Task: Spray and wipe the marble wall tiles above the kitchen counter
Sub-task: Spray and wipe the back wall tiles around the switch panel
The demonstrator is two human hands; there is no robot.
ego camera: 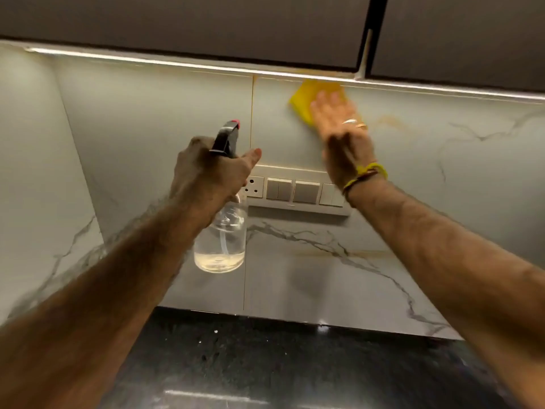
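The marble wall tiles (pixel 165 113) are pale grey with dark veins and fill the wall above the counter. My left hand (pixel 206 175) grips the neck of a clear spray bottle (pixel 221 240) with a black trigger head; a little pale liquid sits at its bottom. The bottle hangs in front of the wall, left of the switches. My right hand (pixel 339 128) is flat and blurred, pressing a yellow cloth (pixel 306 98) against the tile just under the cabinet. A faint yellowish streak (pixel 392 122) marks the tile to the right of the cloth.
A white switch and socket panel (pixel 298 190) is set in the wall below my right hand. Dark upper cabinets (pixel 206 25) with a light strip overhang the tiles. The black speckled counter (pixel 265 364) runs along the bottom. A side wall (pixel 35 172) closes the left corner.
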